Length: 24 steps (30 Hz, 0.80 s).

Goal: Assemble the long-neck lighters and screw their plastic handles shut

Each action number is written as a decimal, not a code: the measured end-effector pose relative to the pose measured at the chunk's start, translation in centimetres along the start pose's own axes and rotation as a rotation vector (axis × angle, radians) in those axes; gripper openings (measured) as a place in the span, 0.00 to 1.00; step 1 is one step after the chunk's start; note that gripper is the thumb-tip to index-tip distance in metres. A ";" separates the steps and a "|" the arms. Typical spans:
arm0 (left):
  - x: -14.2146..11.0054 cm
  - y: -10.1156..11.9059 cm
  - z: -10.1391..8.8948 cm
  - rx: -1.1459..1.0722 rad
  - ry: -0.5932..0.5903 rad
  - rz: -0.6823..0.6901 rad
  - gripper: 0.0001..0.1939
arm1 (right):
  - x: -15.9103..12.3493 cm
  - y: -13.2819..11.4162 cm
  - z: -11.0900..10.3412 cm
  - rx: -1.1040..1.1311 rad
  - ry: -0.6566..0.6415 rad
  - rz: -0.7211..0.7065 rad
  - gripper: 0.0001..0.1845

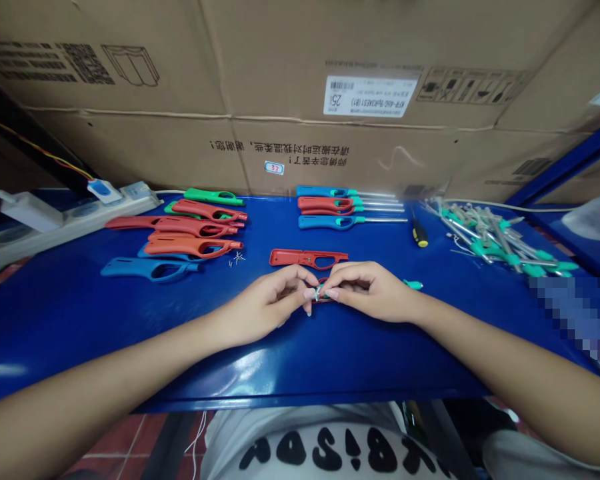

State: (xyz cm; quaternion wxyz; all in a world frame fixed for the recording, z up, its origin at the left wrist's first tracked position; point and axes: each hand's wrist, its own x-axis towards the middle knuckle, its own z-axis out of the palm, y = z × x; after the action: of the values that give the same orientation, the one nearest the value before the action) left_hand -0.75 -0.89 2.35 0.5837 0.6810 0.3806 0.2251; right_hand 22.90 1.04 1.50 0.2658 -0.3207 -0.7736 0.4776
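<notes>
My left hand and my right hand meet near the middle of the blue table, both with closed, pinching fingertips. Between them is a small pale part, too small to name exactly. Right beneath the fingers lies a red lighter shell half, mostly covered by the hands. Just beyond them rests another red lighter shell half, its inner side up. A teal tip pokes out past my right hand; the rest of that piece is hidden.
Orange, red, green and blue lighter shells are heaped at left beside tiny screws and a power strip. Lighters with metal tubes lie at the back. A screwdriver and piled metal-tube parts sit right. Cardboard stands behind.
</notes>
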 end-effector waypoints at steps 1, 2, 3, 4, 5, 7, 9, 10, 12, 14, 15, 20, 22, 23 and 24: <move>0.0 0.0 0.0 -0.002 -0.001 -0.001 0.16 | 0.0 0.0 0.0 0.002 0.000 0.001 0.14; 0.0 0.0 0.0 -0.005 -0.001 -0.002 0.16 | 0.0 0.0 0.0 0.006 0.001 0.002 0.13; 0.0 0.0 0.0 -0.010 -0.002 -0.004 0.15 | 0.0 0.0 0.0 0.010 0.003 0.003 0.13; 0.0 0.0 0.0 -0.015 -0.002 -0.005 0.15 | 0.0 0.0 0.0 0.015 0.006 0.003 0.13; 0.0 0.1 0.1 -0.020 -0.002 -0.006 0.15 | 0.0 0.1 0.0 0.021 0.007 0.002 0.13; 0.0 0.1 0.1 -0.028 -0.003 -0.006 0.15 | 0.0 0.1 0.0 0.034 0.006 -0.004 0.12; 0.0 0.1 0.1 -0.029 -0.006 -0.007 0.15 | 0.0 0.2 0.0 0.048 0.003 -0.009 0.11; 0.0 0.1 0.0 -0.027 -0.007 -0.009 0.15 | 0.1 0.2 0.0 0.052 0.002 -0.009 0.10; 0.0 0.1 0.0 -0.027 -0.009 -0.011 0.15 | 0.1 0.2 0.0 0.053 0.004 -0.005 0.10; 0.0 0.0 0.0 -0.026 -0.008 -0.014 0.15 | 0.1 0.2 0.0 0.038 0.008 0.000 0.10; 0.0 0.0 0.0 -0.027 -0.006 -0.015 0.15 | 0.1 0.2 0.0 0.028 0.009 0.003 0.11; 0.0 -0.1 0.1 -0.022 0.016 0.003 0.15 | 0.0 0.3 0.2 -0.012 0.031 0.030 0.12; 0.0 -0.1 0.1 -0.014 0.021 0.012 0.14 | 0.0 0.3 0.4 -0.019 0.048 0.045 0.12; 0.0 -0.1 0.1 -0.009 0.022 0.013 0.14 | 0.0 0.2 0.4 -0.020 0.053 0.051 0.12; 0.0 -0.1 0.2 -0.004 0.024 0.014 0.14 | 0.0 0.2 0.4 -0.020 0.057 0.055 0.13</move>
State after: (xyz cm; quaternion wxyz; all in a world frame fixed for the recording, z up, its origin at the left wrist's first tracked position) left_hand -0.66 -0.99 2.23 0.5789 0.6797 0.3823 0.2380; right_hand 22.66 0.89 1.11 0.2713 -0.3578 -0.7613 0.4678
